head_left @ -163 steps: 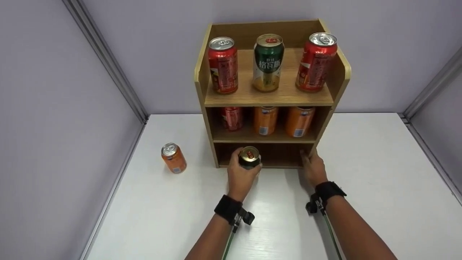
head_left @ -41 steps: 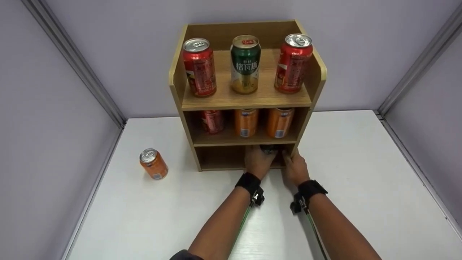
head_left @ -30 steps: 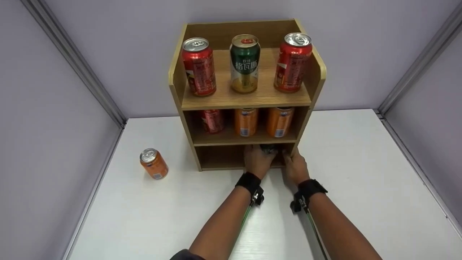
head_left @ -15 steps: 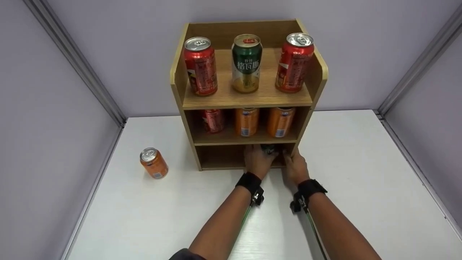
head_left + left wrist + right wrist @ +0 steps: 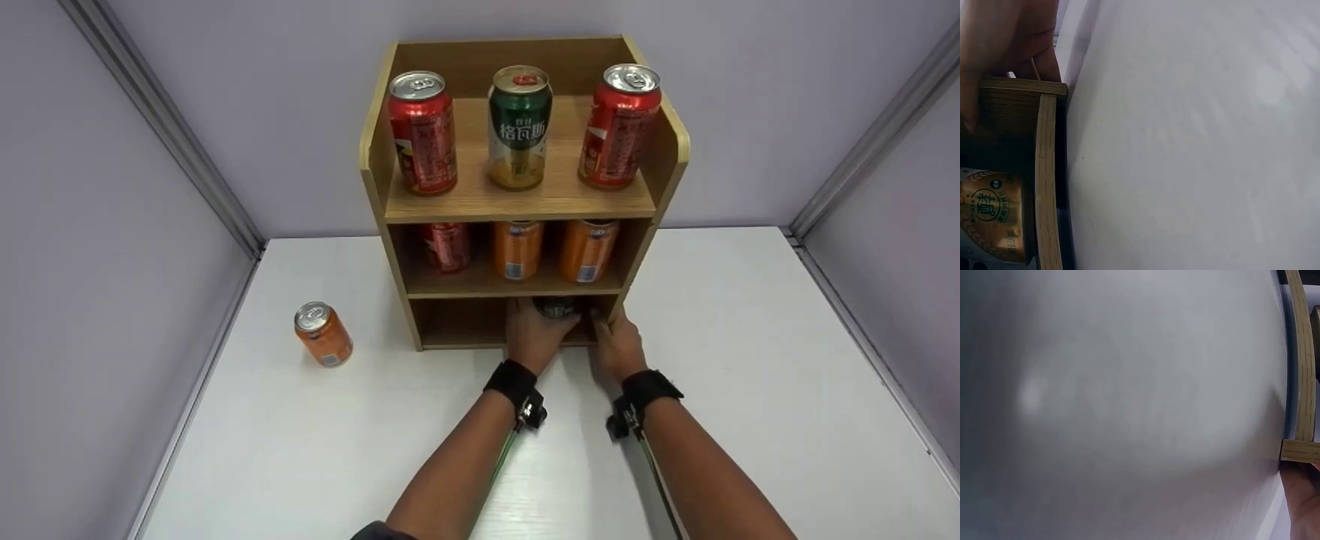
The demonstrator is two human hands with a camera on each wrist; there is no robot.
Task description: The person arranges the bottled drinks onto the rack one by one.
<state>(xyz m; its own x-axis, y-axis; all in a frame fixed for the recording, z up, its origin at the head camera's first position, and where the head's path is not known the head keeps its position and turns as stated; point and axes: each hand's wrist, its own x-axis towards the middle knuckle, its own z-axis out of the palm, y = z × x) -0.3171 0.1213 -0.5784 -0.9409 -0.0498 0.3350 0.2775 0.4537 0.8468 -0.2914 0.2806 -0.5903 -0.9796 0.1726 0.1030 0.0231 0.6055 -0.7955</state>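
Note:
A small wooden shelf point(image 5: 517, 213) with three tiers stands on the white table. In its bottom compartment, toward the right, my left hand point(image 5: 531, 334) holds a dark green can point(image 5: 555, 307), fingers on its left and thumb on its right. The left wrist view shows that can's gold lower part point(image 5: 996, 216), lettered in green, just inside the shelf's front edge point(image 5: 1046, 180). My right hand point(image 5: 619, 345) grips the shelf's right side panel low down, thumb inside and fingers outside. The right wrist view catches part of this hand point(image 5: 1302, 498) beside the panel's edge.
On the top tier stand a red can point(image 5: 424, 139), a green and gold can point(image 5: 519, 131) and another red can point(image 5: 621, 131). The middle tier holds a red can point(image 5: 448, 247) and two orange cans point(image 5: 517, 251). Another orange can point(image 5: 324, 335) stands on the table at left.
From the front middle of the bottom compartment, my left hand has carried the green can inward and to the right. My right hand has stayed on the side panel. The last second shows little movement.

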